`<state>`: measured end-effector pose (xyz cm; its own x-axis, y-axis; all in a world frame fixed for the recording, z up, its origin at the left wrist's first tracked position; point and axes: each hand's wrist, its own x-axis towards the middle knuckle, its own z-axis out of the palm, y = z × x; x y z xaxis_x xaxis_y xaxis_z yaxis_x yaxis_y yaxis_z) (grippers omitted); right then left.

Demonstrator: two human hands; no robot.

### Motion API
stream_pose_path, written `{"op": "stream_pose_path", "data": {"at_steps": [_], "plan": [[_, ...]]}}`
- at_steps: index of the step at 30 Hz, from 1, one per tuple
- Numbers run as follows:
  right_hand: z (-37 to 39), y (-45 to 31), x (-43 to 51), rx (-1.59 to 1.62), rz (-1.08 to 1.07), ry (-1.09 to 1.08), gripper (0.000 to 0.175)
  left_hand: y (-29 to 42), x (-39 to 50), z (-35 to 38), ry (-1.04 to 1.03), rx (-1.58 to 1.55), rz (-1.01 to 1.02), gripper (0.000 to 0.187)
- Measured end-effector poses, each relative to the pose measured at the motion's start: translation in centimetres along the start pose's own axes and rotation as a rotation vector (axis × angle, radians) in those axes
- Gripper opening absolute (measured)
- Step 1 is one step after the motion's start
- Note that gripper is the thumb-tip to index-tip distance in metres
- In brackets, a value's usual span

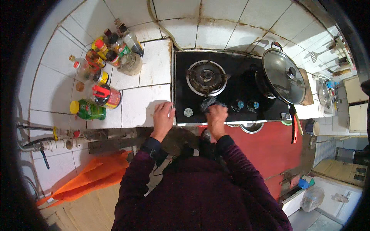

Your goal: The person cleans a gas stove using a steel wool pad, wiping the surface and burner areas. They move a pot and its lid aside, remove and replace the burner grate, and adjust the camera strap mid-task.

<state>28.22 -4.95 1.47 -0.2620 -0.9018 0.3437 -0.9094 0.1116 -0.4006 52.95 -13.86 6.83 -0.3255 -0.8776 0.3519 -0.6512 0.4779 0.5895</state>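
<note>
My left hand (163, 116) rests on the white-tiled counter (146, 102), right beside the left edge of the gas stove. It holds nothing, and the thumb stands apart from the fingers. My right hand (217, 116) presses a dark, crumpled cloth (209, 102) onto the black top of the gas stove (234, 65). The cloth is blurred and partly hidden by the fingers. Just beyond it is the left burner (207, 75), bare of any pan. Two control knobs (238, 105) sit to the right of this hand.
A wok with a glass lid (284, 76) covers the right burner, its handle (294, 127) jutting past the front edge. Several sauce bottles (114, 49) and a green bottle with a yellow cap (88, 109) crowd the left counter. Orange cloth (95, 173) hangs low at left.
</note>
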Motion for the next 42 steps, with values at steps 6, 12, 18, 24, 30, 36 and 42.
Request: {"op": "stream_pose_path", "data": {"at_steps": [6, 12, 18, 24, 30, 36, 42], "plan": [[-0.6, -2.6, -0.5, 0.275, -0.218, -0.127, 0.034, 7.1, 6.3, 4.7, -0.220, -0.091, -0.144, 0.027], [-3.3, 0.5, -0.7, 0.355, -0.200, -0.156, 0.041, 9.4, 9.4, 8.9, -0.342, 0.123, -0.080, 0.029], [-2.4, 1.5, -0.9, 0.386, -0.213, -0.170, 0.040, 8.7, 9.0, 11.8, -0.236, 0.183, 0.034, 0.023], [-2.2, 1.5, -0.8, 0.368, -0.231, -0.162, 0.041, 8.5, 9.1, 13.0, -0.168, 0.119, -0.125, 0.022], [-2.5, 1.5, -0.9, 0.396, -0.247, -0.150, 0.039, 8.3, 9.3, 13.1, -0.191, 0.113, -0.134, 0.023], [-2.5, 1.8, -0.7, 0.378, -0.248, -0.168, 0.037, 8.0, 9.4, 12.9, -0.171, 0.146, -0.023, 0.026], [-2.7, 1.9, -0.6, 0.415, -0.254, -0.185, 0.041, 8.1, 11.3, 10.9, -0.153, 0.051, 0.017, 0.025]]}}
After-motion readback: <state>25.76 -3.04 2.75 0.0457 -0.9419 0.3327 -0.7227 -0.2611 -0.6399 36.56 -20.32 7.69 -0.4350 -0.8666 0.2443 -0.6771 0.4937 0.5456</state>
